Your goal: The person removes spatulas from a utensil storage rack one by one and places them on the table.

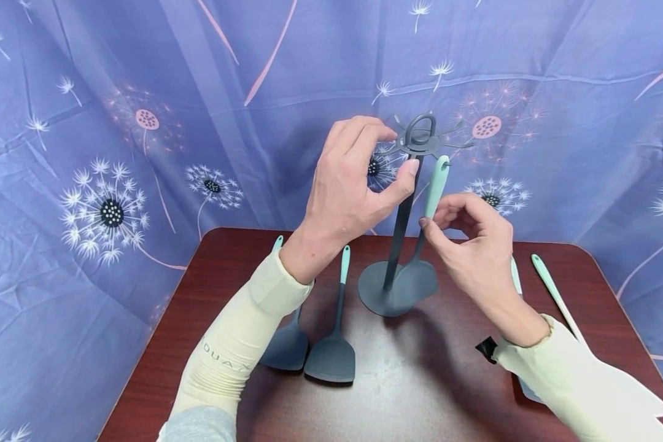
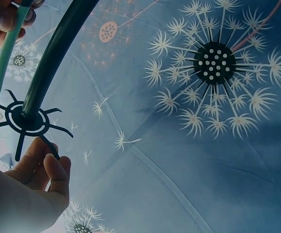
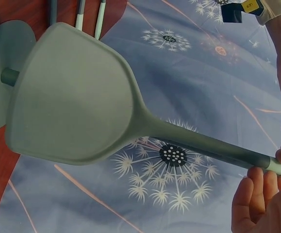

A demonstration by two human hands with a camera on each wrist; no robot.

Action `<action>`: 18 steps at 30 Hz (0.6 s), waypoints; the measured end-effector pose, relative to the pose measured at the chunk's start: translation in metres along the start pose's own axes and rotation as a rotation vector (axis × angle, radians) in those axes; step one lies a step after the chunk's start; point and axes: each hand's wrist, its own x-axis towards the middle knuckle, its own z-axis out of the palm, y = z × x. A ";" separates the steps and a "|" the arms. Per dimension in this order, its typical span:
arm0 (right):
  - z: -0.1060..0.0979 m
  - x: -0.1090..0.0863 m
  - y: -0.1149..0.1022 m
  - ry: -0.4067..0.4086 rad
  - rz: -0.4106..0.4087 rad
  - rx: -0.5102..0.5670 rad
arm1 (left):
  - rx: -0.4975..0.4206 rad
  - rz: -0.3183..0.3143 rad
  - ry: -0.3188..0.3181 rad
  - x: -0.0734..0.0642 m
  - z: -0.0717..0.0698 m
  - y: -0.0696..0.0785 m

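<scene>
A dark grey utensil stand (image 1: 400,227) with a round base and a ring of hooks on top stands on the table. My left hand (image 1: 348,175) is at its top, thumb and fingers pinching one hook (image 2: 50,145). With thumb and fingers my right hand (image 1: 475,236) pinches a turner (image 1: 434,187) low on its mint green handle. The handle's holed end is up at a hook on the stand's right side. Below, the turner's broad grey blade (image 3: 77,97) hangs down in front of the base.
Two more grey turners, a nearer one (image 1: 331,359) and one partly behind the left forearm (image 1: 287,347), lie on the dark red table (image 1: 420,393). At right, a green-handled utensil (image 1: 552,288) is partly covered by the right sleeve. A patterned blue curtain (image 1: 287,153) hangs behind.
</scene>
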 end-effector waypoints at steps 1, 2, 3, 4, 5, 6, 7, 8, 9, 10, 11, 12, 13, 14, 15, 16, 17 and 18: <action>0.000 0.000 0.000 0.001 0.000 0.000 | 0.000 0.001 0.000 0.000 0.000 0.000; 0.000 0.000 0.000 0.002 0.000 0.000 | -0.002 0.002 0.001 0.001 0.000 0.000; 0.000 0.000 0.000 0.002 0.000 0.000 | -0.002 0.003 0.002 0.001 0.000 0.000; 0.000 0.000 0.001 0.005 0.000 -0.001 | -0.002 0.004 0.003 0.001 0.000 0.000; 0.000 0.000 0.001 0.009 -0.001 -0.003 | -0.001 0.005 0.003 0.001 0.000 0.000; 0.000 0.000 0.002 0.010 0.000 -0.005 | 0.000 0.005 0.003 0.001 0.000 0.000; 0.000 0.000 0.003 0.009 0.000 -0.007 | 0.001 0.005 0.003 0.001 0.000 0.000; 0.000 0.000 0.006 0.012 0.001 -0.008 | 0.001 0.005 0.003 0.001 0.000 0.000; -0.001 0.000 0.009 0.013 0.001 -0.006 | 0.001 0.005 0.003 0.001 0.000 0.000; -0.001 0.000 0.011 0.014 -0.001 -0.005 | 0.001 0.004 0.002 0.001 0.000 0.000; -0.002 0.000 0.014 0.013 -0.003 -0.006 | 0.001 0.003 0.002 0.000 0.000 0.000; -0.003 -0.001 0.017 0.011 -0.005 -0.004 | 0.001 0.002 0.001 0.000 0.000 0.000; -0.004 -0.001 0.019 0.010 -0.009 -0.002 | 0.001 0.001 0.002 0.000 0.000 0.000; -0.006 -0.001 0.021 0.010 -0.011 -0.001 | 0.001 0.001 0.003 0.000 0.000 0.000; -0.007 -0.002 0.021 0.007 -0.014 0.001 | 0.001 0.000 0.004 0.000 0.000 0.000; -0.008 -0.002 0.021 0.006 -0.016 -0.002 | 0.001 0.000 0.004 0.000 0.000 0.000; -0.008 -0.002 0.021 0.007 -0.016 -0.003 | 0.002 0.000 0.005 0.000 0.001 0.000; -0.009 -0.003 0.021 0.008 -0.015 -0.003 | 0.003 0.000 0.005 0.000 0.001 0.000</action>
